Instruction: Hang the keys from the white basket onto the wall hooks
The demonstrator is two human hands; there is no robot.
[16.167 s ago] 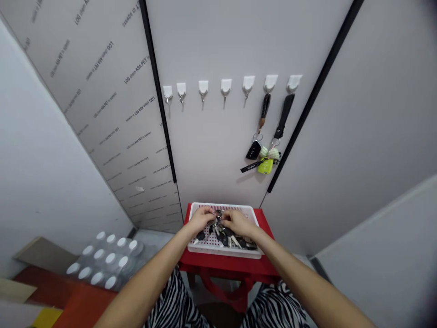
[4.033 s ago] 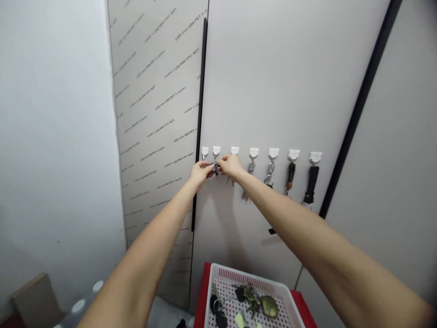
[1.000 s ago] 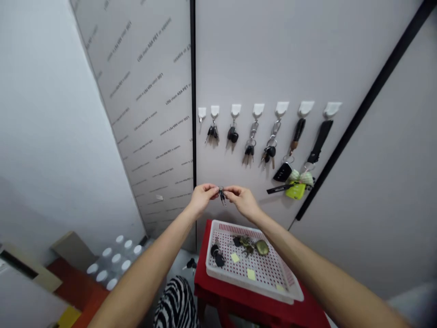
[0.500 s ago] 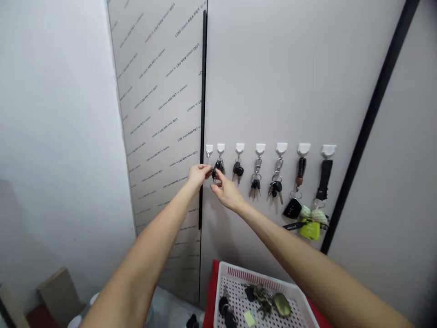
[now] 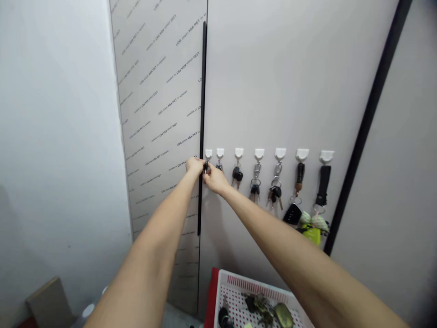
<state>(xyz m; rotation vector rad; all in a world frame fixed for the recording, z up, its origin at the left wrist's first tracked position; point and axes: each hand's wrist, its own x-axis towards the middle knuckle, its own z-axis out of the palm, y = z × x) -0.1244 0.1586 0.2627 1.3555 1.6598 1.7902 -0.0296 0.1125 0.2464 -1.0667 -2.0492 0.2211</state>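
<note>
Pale cabinet doors fill the room before us, with a print-covered panel and a bare wall toward nine o'clock. Seven white hooks cross the middle door, and a person stretches both arms to the one at the row's nine o'clock end, the end hook. Just beneath it, at six o'clock, is a small bunch of keys, pinched in the fingertips of the left hand. Against the bunch's four o'clock side, the right hand reaches in with bent fingers; whether they grip it I cannot tell, nor whether the bunch touches the hook. Toward three o'clock, the other six hooks are all in use, the last two bearing a braided strap and a black strap. A lime-green key case hangs at four o'clock from the hands. At five o'clock, below, a white basket holds tangled keys and a greenish pouch-like item, partly cut off by the view's edge.
</note>
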